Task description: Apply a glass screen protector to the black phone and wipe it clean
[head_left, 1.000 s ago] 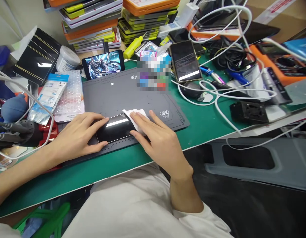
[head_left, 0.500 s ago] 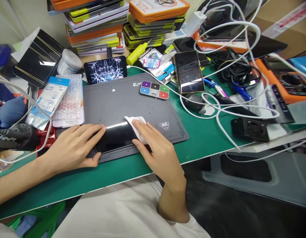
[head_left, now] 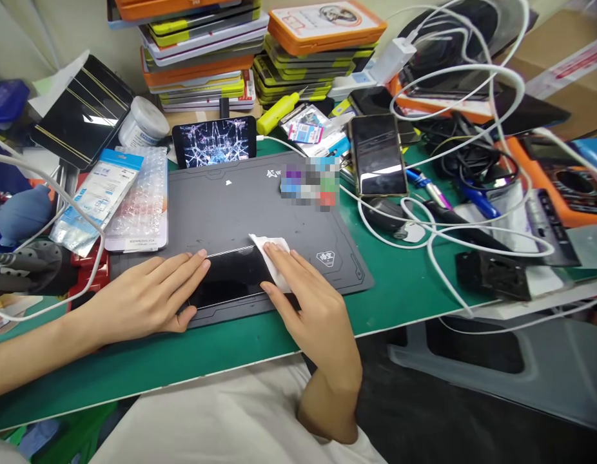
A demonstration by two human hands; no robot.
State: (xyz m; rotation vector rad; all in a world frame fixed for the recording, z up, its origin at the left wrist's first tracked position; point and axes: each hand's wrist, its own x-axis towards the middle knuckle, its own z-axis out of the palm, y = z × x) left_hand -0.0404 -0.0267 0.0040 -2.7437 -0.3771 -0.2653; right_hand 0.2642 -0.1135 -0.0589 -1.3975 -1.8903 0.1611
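Since a second ago, the left hand (head_left: 148, 293) has drawn its spread fingers closer together, and the right hand's (head_left: 318, 312) fingers lie less splayed. The broad glare on the black phone (head_left: 233, 278) has thinned to a line along its far edge. The propped phone's (head_left: 215, 143) bright figure has given way to darker, web-like lines.

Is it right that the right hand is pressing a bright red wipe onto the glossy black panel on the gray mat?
Not quite: the head view shows the wipe is white. The right hand is pressing it onto the glossy black panel on the gray mat.
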